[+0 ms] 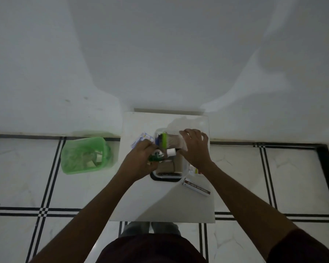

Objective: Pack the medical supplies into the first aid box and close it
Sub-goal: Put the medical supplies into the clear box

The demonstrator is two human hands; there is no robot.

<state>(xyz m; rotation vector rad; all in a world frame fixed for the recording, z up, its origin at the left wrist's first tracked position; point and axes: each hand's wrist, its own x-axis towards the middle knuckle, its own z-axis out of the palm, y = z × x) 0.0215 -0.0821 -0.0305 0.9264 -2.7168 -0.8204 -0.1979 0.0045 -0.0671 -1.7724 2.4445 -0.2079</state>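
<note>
A clear plastic first aid box (185,168) stands open on a small white table (160,202). Inside lie a bottle with a light green cap (170,139), a small white-capped bottle (171,152) and brown cartons. My left hand (139,160) is at the box's left rim, closed around a dark green bottle (155,158). My right hand (195,149) grips the bottom end of the green-capped bottle at the box's far right. A white and blue packet (141,138) lies left of the box. A long white and brown carton (197,186) lies to the right of it.
A green plastic bin (85,154) with small packets in it sits on the tiled floor left of the table. A white wall rises just behind the table. A dark lid or tray edge (165,180) shows under the box's near side.
</note>
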